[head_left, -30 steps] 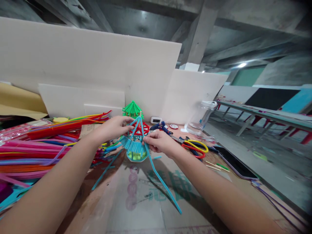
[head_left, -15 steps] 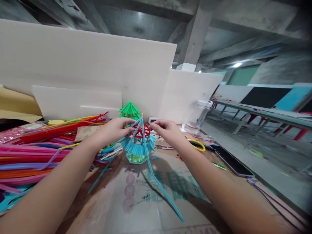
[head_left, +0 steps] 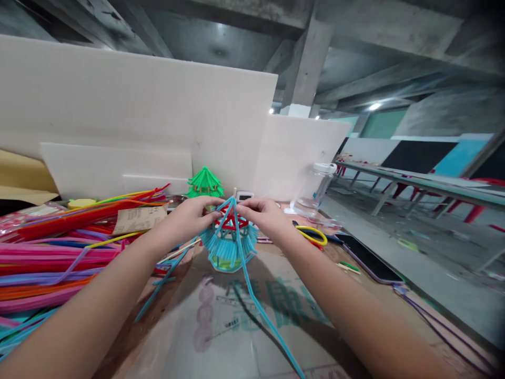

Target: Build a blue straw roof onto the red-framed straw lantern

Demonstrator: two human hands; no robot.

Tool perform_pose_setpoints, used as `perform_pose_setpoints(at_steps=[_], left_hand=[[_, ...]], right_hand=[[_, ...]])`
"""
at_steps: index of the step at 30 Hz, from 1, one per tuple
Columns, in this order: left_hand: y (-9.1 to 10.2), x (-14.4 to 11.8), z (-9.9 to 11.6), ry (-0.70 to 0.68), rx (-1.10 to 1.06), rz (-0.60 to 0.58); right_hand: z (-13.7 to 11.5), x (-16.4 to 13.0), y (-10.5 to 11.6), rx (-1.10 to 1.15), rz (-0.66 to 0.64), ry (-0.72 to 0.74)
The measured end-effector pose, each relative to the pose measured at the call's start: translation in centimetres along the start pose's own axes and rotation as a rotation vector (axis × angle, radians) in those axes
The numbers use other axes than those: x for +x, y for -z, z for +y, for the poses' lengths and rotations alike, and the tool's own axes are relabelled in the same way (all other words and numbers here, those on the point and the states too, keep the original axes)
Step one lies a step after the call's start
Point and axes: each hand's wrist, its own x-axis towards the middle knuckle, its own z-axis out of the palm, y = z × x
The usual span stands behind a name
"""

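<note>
In the middle of the head view stands a small pagoda model (head_left: 229, 246) made of pipe cleaners, with a fringed light-blue lower roof and a red lattice above. Blue strips rise from the lattice to a thin stick (head_left: 235, 193) at its peak. My left hand (head_left: 199, 215) is closed at the left of the upper part, thumb and fingertips on a blue strip of the model. On the right, my right hand (head_left: 263, 215) pinches at a long blue pipe cleaner (head_left: 258, 302) just below the peak. That pipe cleaner's free length trails down toward me.
Bundles of coloured pipe cleaners (head_left: 47, 258) lie at the left. A green-roofed model (head_left: 205, 182) stands behind. On the right are yellow-handled scissors (head_left: 315, 235), a phone (head_left: 371, 258) and a clear plastic bottle (head_left: 313, 189). White boards (head_left: 138, 105) rise at the back.
My right hand has moved inward from beside the model to the blue strip near the peak. My left hand stays at the model's left side. The view has shifted slightly.
</note>
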Motion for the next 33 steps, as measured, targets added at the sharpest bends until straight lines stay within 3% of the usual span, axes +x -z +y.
perform_pose_setpoints(at_steps=[10, 23, 31, 33], left_hand=[[0.0, 0.0, 0.5, -0.081, 0.005, 0.020], [0.1, -0.1, 0.9, -0.090, 0.026, -0.002], [0.3, 0.1, -0.7, 0.034, -0.050, 0.052], [0.4, 0.1, -1.2, 0.045, -0.057, 0.063]], right_hand=[[0.6, -0.1, -0.7, 0.026, 0.033, 0.050], [1.0, 0.1, -1.0, 0.090, 0.048, 0.031], [0.0, -0.1, 0.5, -0.188, 0.089, 0.132], [-0.5, -0.3, 1.4, -0.309, 0.033, 0.119]])
